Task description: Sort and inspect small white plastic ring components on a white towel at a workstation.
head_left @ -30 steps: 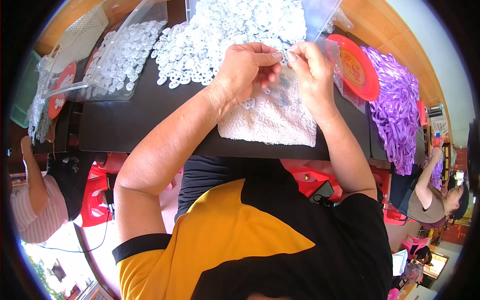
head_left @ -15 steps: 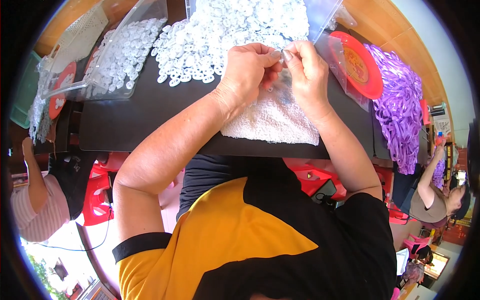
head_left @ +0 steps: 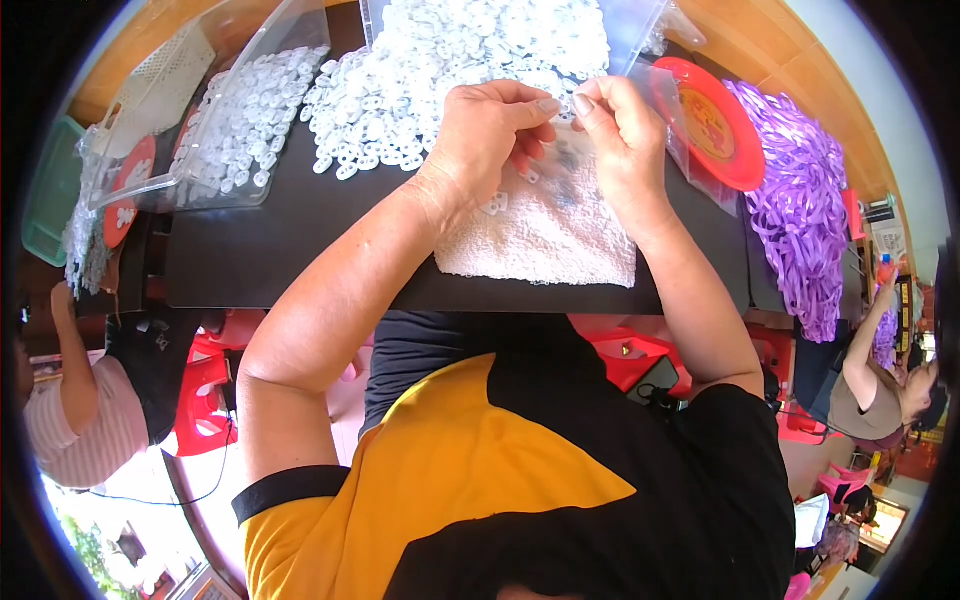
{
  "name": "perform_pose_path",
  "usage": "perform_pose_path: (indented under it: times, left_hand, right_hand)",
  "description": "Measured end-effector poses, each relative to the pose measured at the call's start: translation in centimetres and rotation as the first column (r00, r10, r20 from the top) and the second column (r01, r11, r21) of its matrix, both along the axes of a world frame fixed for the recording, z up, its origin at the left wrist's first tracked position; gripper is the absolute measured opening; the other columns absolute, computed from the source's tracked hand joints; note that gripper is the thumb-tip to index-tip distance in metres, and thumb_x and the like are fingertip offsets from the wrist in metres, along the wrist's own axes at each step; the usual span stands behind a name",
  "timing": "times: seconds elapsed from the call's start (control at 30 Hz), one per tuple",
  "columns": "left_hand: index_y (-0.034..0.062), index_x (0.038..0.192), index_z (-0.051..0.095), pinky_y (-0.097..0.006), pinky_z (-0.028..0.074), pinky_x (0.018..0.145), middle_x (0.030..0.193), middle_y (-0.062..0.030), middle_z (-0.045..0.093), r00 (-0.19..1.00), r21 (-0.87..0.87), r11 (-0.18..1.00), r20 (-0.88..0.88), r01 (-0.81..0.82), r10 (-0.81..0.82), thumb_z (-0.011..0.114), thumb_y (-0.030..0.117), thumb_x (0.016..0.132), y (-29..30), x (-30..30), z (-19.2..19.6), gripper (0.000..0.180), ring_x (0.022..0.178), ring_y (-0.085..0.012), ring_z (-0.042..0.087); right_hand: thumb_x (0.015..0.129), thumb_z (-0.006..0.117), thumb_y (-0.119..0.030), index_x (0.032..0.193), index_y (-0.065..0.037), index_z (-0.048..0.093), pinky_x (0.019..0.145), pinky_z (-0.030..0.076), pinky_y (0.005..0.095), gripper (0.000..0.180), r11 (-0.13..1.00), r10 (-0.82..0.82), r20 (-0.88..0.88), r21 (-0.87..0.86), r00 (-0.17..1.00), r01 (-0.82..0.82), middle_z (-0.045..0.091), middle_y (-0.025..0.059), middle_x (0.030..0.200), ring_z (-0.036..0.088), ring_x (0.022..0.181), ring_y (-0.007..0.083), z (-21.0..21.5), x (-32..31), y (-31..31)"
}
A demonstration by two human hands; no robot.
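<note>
Both hands are raised over a white terry towel (head_left: 545, 240) at the table's far middle. My left hand (head_left: 490, 130) pinches with thumb and forefinger, the other fingers curled under. Close by on its right, my right hand (head_left: 625, 135) also pinches, thumb against a bent forefinger. Whatever sits between the fingertips is too small to make out. A few small white pieces (head_left: 496, 204) lie on the towel below my left hand. Just beyond the hands spreads a large heap of small white oval plastic pieces with holes (head_left: 400, 100).
A clear bin (head_left: 190, 190) of similar white pieces stands at left. On the right are a red round plate (head_left: 715, 125) and a pile of purple ribbons (head_left: 795, 200). One person (head_left: 85, 420) is at the far left, another (head_left: 865, 400) at the far right.
My hands have drawn slightly apart, leaving a small gap between the fingertips. White pieces on the towel under my left hand now show more plainly.
</note>
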State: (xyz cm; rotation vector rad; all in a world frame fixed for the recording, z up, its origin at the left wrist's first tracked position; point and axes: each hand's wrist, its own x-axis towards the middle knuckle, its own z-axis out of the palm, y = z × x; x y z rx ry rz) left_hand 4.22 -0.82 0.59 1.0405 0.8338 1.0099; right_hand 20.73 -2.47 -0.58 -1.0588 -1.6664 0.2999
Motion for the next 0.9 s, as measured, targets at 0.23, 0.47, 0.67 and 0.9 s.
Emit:
perform_pose_path:
  times: [0.23,0.47,0.67,0.9]
  left_hand:
    - [-0.0018,0.091,0.066,-0.024,0.045,0.053,0.071,-0.0061,0.064,0.995,0.091,0.996,-0.100,0.000,0.009,0.066,0.012,0.089,-0.1,0.0,0.1,0.014,0.058,-0.0113,0.056]
    - [-0.0011,0.086,0.064,-0.023,0.039,0.050,0.067,-0.0031,0.059,0.985,0.121,0.990,-0.149,-0.069,0.087,0.065,0.010,0.089,-0.7,0.3,0.3,0.012,0.055,-0.0089,0.050]
    - [-0.0004,0.085,0.063,-0.023,0.039,0.049,0.067,-0.0026,0.058,0.990,0.140,0.990,-0.135,-0.026,0.045,0.064,0.010,0.090,-0.5,0.1,0.1,0.012,0.054,-0.0088,0.049]
    - [-0.0001,0.086,0.063,-0.023,0.039,0.049,0.067,-0.0026,0.058,0.989,0.138,0.990,-0.148,-0.007,0.028,0.064,0.011,0.090,0.5,0.3,-0.6,0.012,0.055,-0.0091,0.050]
  right_hand:
    - [0.086,0.063,-0.001,0.093,-0.001,0.056,0.062,0.049,0.0313,0.009,0.998,-0.011,0.054,0.064,0.998,0.008,0.063,0.0105,0.076,0.062,0.067,0.0214,-0.3,-0.2,-0.1]
    - [0.086,0.056,0.001,0.091,-0.001,0.056,0.060,0.049,0.0315,0.005,0.992,0.067,-0.075,-0.106,0.995,-0.075,0.063,0.0108,0.074,0.063,0.066,0.0218,-0.3,-1.3,-0.4]
    - [0.087,0.057,-0.002,0.091,0.000,0.058,0.062,0.048,0.0280,0.004,0.991,0.075,-0.045,-0.109,0.996,-0.080,0.064,0.0092,0.073,0.061,0.065,0.0157,-0.5,-0.8,-0.2]
    - [0.094,0.061,-0.018,0.095,-0.001,0.065,0.059,0.044,0.0228,0.018,0.979,0.016,-0.094,-0.203,0.995,-0.035,0.060,0.0006,0.067,0.054,0.063,0.0066,2.6,2.1,0.2]
